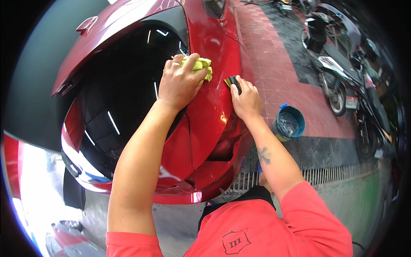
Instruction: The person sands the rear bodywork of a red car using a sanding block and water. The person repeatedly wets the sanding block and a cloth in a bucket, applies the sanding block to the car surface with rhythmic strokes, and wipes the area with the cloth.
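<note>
My left hand (179, 81) grips a bunched yellow-green cloth (203, 65) against the red car (201, 141), beside the edge of its dark rear glass (124, 85). Farther right, the fingers of my right hand (246, 98) are closed on a small black and yellow block (231, 82), which rests on the red body panel near its outer side. Whether that block is a sponge or a sanding block I cannot tell. Both forearms reach forward over the car. An opening shows in the lower panel, nearer to me.
Right of the car, a blue bucket (289, 122) with liquid in it stands on red and black floor tiles (274, 81). Parked motorcycles (342, 64) line the far right. A drain grate (325, 174) crosses the floor near my feet. Another vehicle (64, 240) shows at lower left.
</note>
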Demonstrator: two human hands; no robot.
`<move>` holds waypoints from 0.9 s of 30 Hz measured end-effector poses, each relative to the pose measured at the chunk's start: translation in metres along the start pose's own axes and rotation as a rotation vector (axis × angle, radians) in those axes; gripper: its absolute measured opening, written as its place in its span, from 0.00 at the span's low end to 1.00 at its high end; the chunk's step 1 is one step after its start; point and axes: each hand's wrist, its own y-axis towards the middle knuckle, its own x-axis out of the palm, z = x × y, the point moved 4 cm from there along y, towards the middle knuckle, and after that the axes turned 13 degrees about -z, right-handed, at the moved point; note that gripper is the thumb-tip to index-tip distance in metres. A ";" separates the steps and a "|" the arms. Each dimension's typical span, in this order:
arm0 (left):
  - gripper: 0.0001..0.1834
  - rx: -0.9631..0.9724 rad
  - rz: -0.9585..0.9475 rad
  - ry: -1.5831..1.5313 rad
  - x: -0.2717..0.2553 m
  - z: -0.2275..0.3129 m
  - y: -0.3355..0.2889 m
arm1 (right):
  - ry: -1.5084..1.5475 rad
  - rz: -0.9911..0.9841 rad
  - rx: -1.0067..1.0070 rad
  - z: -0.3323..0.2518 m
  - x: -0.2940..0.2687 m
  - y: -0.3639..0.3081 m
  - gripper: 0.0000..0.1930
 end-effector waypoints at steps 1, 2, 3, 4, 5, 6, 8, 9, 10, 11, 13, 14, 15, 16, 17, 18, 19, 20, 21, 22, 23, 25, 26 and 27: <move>0.16 0.006 0.024 -0.025 -0.006 -0.004 -0.006 | 0.035 0.006 0.023 -0.004 -0.003 0.000 0.24; 0.17 0.012 0.038 -0.057 -0.016 -0.009 -0.002 | 0.125 -0.051 0.096 -0.008 -0.014 0.005 0.25; 0.19 0.017 0.052 -0.090 -0.024 -0.014 0.006 | 0.248 -0.071 0.164 -0.010 -0.024 0.009 0.26; 0.21 -0.038 0.005 -0.102 -0.027 -0.017 0.011 | 0.369 -0.090 0.229 -0.012 -0.027 0.006 0.28; 0.20 -0.048 0.002 -0.107 -0.031 -0.018 0.020 | 0.491 -0.108 0.290 -0.014 -0.030 0.003 0.29; 0.20 -0.061 -0.001 -0.111 -0.033 -0.017 0.031 | 0.359 0.099 0.237 -0.024 -0.036 -0.009 0.32; 0.19 -0.073 -0.019 -0.105 -0.032 -0.015 0.034 | 0.300 0.068 0.229 -0.042 -0.031 -0.039 0.34; 0.19 -0.078 -0.010 -0.103 -0.033 -0.014 0.033 | 0.252 0.069 0.191 -0.050 -0.024 -0.057 0.34; 0.19 -0.090 -0.015 -0.098 -0.027 -0.013 0.023 | 0.251 0.013 0.179 -0.067 -0.020 -0.085 0.33; 0.18 -0.095 -0.012 -0.091 -0.026 -0.016 0.022 | 0.249 -0.033 0.165 -0.088 -0.024 -0.106 0.33; 0.18 -0.097 -0.043 -0.087 -0.030 -0.020 0.022 | 0.405 -0.056 0.158 -0.104 -0.020 -0.135 0.31; 0.18 -0.091 -0.040 -0.082 -0.028 -0.022 0.020 | 0.408 -0.095 0.162 -0.104 -0.020 -0.132 0.31; 0.18 -0.088 -0.040 -0.073 -0.027 -0.026 0.018 | 0.351 -0.059 0.174 -0.101 -0.020 -0.114 0.31; 0.17 -0.089 -0.026 -0.095 -0.030 -0.023 0.022 | 0.276 -0.019 0.190 -0.087 -0.025 -0.083 0.31; 0.17 -0.088 -0.021 -0.103 -0.029 -0.014 0.022 | 0.202 0.011 0.216 -0.064 -0.025 -0.058 0.31; 0.17 -0.084 -0.017 -0.116 -0.028 -0.008 0.027 | 0.205 0.020 0.236 -0.034 -0.026 -0.022 0.30; 0.16 -0.084 -0.006 -0.128 -0.034 -0.002 0.037 | 0.202 0.033 0.248 -0.006 -0.036 0.012 0.30; 0.16 -0.066 0.020 -0.106 -0.033 0.002 0.039 | 0.202 0.065 0.228 0.005 -0.039 0.028 0.30; 0.16 -0.066 0.017 -0.088 -0.029 0.003 0.040 | 0.206 0.097 0.215 0.008 -0.039 0.031 0.30; 0.16 -0.071 0.002 -0.071 -0.020 -0.001 0.033 | 0.147 0.091 0.168 -0.006 -0.029 0.012 0.30; 0.16 -0.082 -0.006 -0.044 -0.017 -0.011 0.023 | 0.215 0.037 0.185 -0.031 -0.015 -0.020 0.30; 0.16 -0.090 -0.028 -0.026 -0.015 -0.017 0.012 | 0.293 -0.029 0.117 -0.078 -0.011 -0.101 0.29; 0.17 -0.089 -0.030 -0.013 -0.018 -0.021 0.011 | 0.332 -0.039 0.098 -0.085 -0.008 -0.110 0.29; 0.17 -0.091 -0.026 -0.007 -0.024 -0.023 0.012 | 0.368 -0.042 0.077 -0.089 -0.009 -0.114 0.29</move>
